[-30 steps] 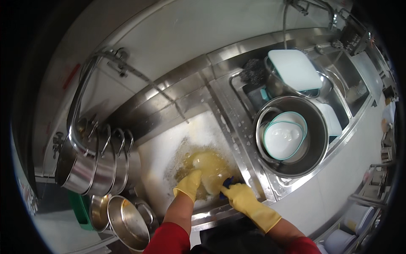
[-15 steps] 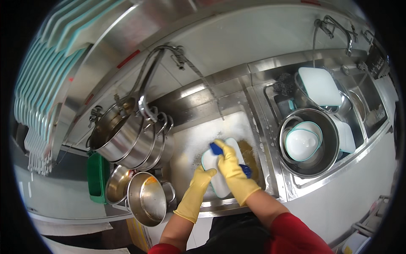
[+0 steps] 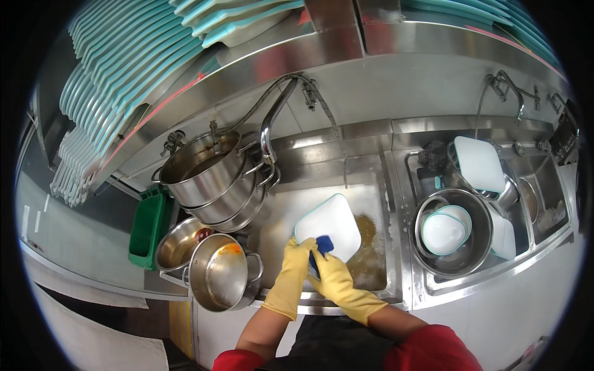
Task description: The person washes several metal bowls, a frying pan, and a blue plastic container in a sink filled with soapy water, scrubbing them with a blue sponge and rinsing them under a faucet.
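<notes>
Clock centre: the white rectangular plate with a teal rim point(image 3: 334, 224), held over the left-hand steel sink basin point(image 3: 306, 170); 12 o'clock is the top of the view.

Hands: both in yellow rubber gloves. Left hand point(image 3: 297, 256) at 7 to 8 o'clock, closed on the plate's near-left edge; fingers beneath hidden. Right hand point(image 3: 331, 272) at 6 o'clock, gripping a blue scrub pad point(image 3: 324, 245), which overlaps the plate's near edge. Pressure of pad on plate: cannot tell. Hands just beside each other.

Basin: white suds around the plate, brownish water point(image 3: 369, 247) at 4 o'clock.

Surroundings:
- 11 o'clock: chrome faucet point(image 3: 273, 123), spout curving down.
- 10 o'clock, nearer: stacked steel pots point(image 3: 213, 204), tilted, top one with its mouth visible. Farther, on the shelf: rows of teal-edged white dishes point(image 3: 127, 74).
- 9 o'clock: green plastic bin point(image 3: 150, 229); in front of it, a shallow steel bowl point(image 3: 173, 248).
- 8 o'clock: two-handled steel pot point(image 3: 219, 275), orange residue on its inner wall.
- 3 o'clock: large steel pot point(image 3: 484, 232) holding nested white bowls point(image 3: 442, 234).
- 2 o'clock: dark mesh scrubber point(image 3: 435, 154); beyond it, a white rounded-corner dish point(image 3: 479, 164) resting on steel cookware.
</notes>
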Tool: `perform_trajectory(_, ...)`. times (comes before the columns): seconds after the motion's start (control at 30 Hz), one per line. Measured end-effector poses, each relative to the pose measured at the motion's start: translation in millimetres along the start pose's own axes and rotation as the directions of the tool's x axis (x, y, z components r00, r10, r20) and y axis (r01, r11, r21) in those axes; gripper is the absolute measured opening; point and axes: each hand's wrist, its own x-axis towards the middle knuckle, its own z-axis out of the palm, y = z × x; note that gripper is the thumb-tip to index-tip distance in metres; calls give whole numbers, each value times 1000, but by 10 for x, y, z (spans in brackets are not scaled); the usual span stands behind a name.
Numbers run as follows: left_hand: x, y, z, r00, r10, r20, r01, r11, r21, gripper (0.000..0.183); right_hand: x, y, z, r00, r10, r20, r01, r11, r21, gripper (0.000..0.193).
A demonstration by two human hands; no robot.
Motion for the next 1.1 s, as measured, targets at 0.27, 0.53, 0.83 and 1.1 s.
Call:
perform_trajectory(0.27,-190,-170,140,905,60,420,-74,997,19,49,15,848,31,903,416,-107,-262,731,630,46)
perform_trajectory(0.53,-7,-971,-823,962,-240,131,236,971,49,50,5,1200,-317,838,439,323,-364,9,931,49)
perform_trajectory(0.83,-190,-527,-709,969,-90,230,129,978,-162,23,243,1842,-26,765,637,-94,-631,771,88,56)
perform_trajectory(1.1,-198,-467,-855,983,-36,179,40,999,-18,23,125,2218,352,775,592,222,-593,803,-70,56)
